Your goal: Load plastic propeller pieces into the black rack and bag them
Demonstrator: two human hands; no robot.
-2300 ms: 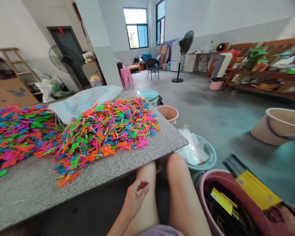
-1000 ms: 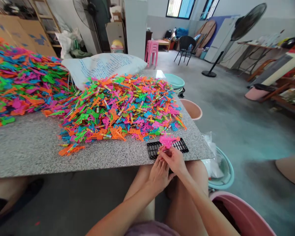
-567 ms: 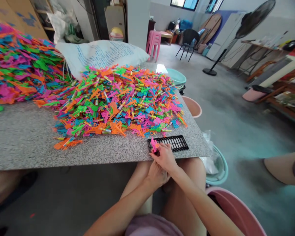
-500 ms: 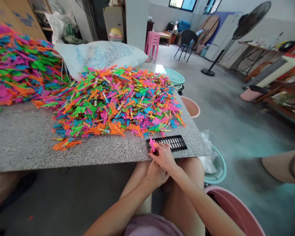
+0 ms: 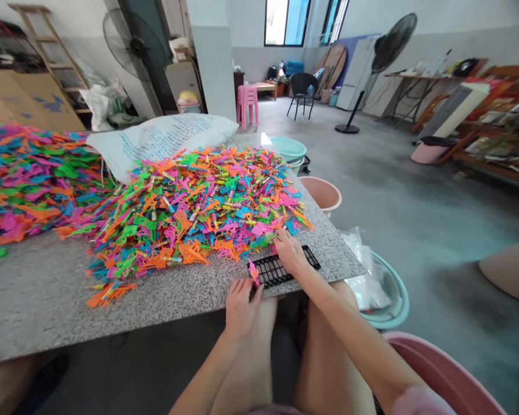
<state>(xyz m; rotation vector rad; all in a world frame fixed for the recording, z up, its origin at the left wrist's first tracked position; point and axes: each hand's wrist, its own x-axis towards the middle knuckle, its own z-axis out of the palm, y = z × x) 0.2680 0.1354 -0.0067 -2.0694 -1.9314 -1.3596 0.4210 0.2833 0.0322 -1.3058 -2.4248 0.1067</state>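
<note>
A black slotted plastic rack [image 5: 271, 271] lies at the table's front edge, with a pink plastic piece [image 5: 254, 272] standing at its left end. My left hand [image 5: 241, 302] is at that end, fingers curled and thumb against the rack's near left corner. Stretched over the rack, my right hand [image 5: 290, 253] is at the front right of a pile of small bright plastic pieces [image 5: 199, 202]. Its fingertips close at a green plastic piece [image 5: 266, 240], which is blurred; the exact grip is partly hidden.
The speckled stone table [image 5: 164, 300] also bears a second bright heap [image 5: 21, 184] at left and a white printed sack [image 5: 160, 138] behind. Right of the table stand an orange basin [image 5: 322, 193], a teal basin [image 5: 400, 288] with clear bags, and a large pink tub [image 5: 436, 369].
My hands were together at the rack's left end around the pink piece. My right hand has moved away to the pile; my left hand stays by the rack. The view has tilted up.
</note>
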